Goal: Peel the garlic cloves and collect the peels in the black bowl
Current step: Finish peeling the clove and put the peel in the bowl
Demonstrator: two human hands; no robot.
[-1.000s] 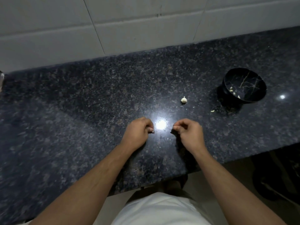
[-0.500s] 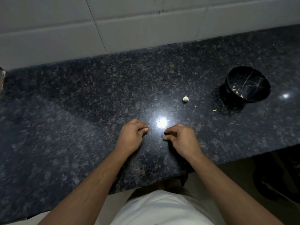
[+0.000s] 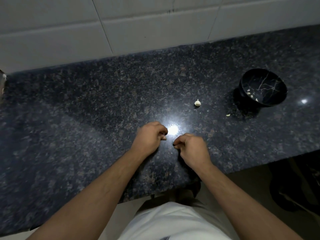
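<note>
From my remote seat I look down on a dark speckled granite countertop point(image 3: 86, 118) backed by a wall of pale grey tiles point(image 3: 138, 28). At the far left edge a small brownish object point(image 3: 2, 84) pokes into view, too cut off for me to name.

Moving right, the left hand point(image 3: 149, 137) hovers low over the counter near its front edge, fingers curled in with the thumb tip meeting them; whether anything is pinched there is too small for me to tell. A bright light reflection point(image 3: 173, 129) glares on the stone just beyond it, between the two hands. The right hand point(image 3: 192, 149) sits just beside, a little nearer to me, fingers likewise curled and fingertips pressed together, and again I cannot tell if it holds a clove or a scrap of peel. The two hands are apart, fingertips facing each other.

Farther back and to the right, a small garlic bulb piece point(image 3: 197, 102) lies on the counter, with tiny flecks near it. A loose peel scrap point(image 3: 228, 115) lies just beside the base of the black bowl point(image 3: 277, 99). The bowl stands upright toward the right end of the counter, pale veining on its inner wall, with a few garlic peels point(image 3: 250, 95) inside along its left wall.
</note>
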